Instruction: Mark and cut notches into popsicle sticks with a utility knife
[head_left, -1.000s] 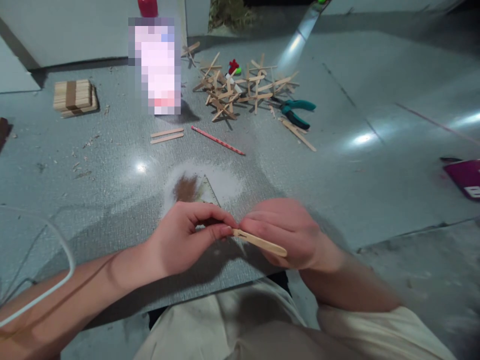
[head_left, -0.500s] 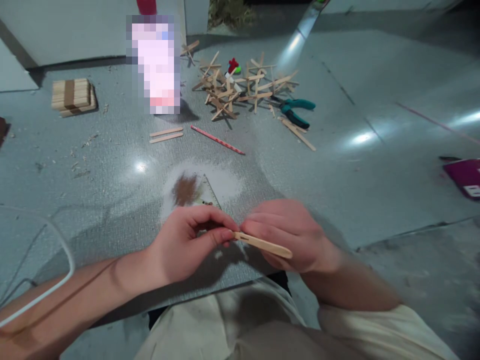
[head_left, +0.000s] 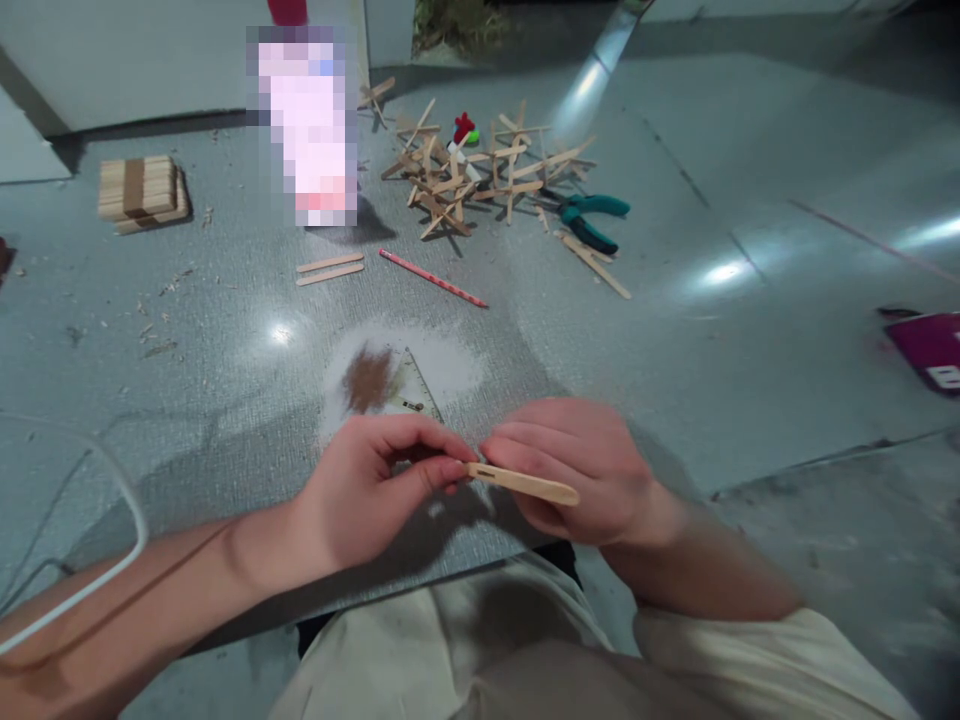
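Observation:
My left hand (head_left: 382,485) pinches one end of a wooden craft stick (head_left: 525,483) between thumb and forefinger. A short dark slot shows in the stick near my fingertips. The stick's rounded free end points right, across the front of my right hand (head_left: 574,465). That hand is closed, its fingers curled behind the stick; whatever is in them is hidden. Just beyond my left hand lies a clear set square (head_left: 416,387) on a pale powdery patch, with a heap of brown dust (head_left: 367,378) beside it.
Interlocked craft sticks (head_left: 450,180) form a pile at the back, with teal-handled pliers (head_left: 592,220) to its right. A banded stick bundle (head_left: 142,190) lies far left. Two loose sticks (head_left: 330,268) and a red pencil (head_left: 433,278) lie mid-table. A white cable (head_left: 127,490) loops over my left forearm.
The craft stick's free end has tipped slightly upward. My right hand has shifted very slightly, while the left keeps its pinch. The whole view has drifted a little.

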